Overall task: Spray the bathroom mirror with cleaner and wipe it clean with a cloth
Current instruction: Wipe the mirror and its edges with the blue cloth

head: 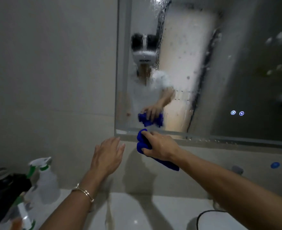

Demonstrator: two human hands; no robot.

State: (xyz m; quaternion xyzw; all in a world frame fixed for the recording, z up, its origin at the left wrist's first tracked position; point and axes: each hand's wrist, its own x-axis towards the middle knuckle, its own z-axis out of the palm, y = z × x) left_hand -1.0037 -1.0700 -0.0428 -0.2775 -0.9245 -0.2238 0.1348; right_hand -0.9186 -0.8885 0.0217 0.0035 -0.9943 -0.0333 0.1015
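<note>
Left wrist closest, bracelet (83, 192) on it. Left hand (108, 156): fingers straight, slightly spread, holding nothing, tips near the wall just under the lower-left corner of the mirror (220, 80). Right hand (160, 146): fingers curled tight round a bunched blue cloth (142, 143). The wad's top sits just past the fingertips at the mirror's bottom edge, and the loose end hangs under the wrist. Glass above both sets of fingers is wet, with droplets and streaks. Spray bottle (45, 180) stands on the counter (137, 213), down-left of the left fingers, well apart. Two lit icons (237, 113) show far right of the right fingers.
</note>
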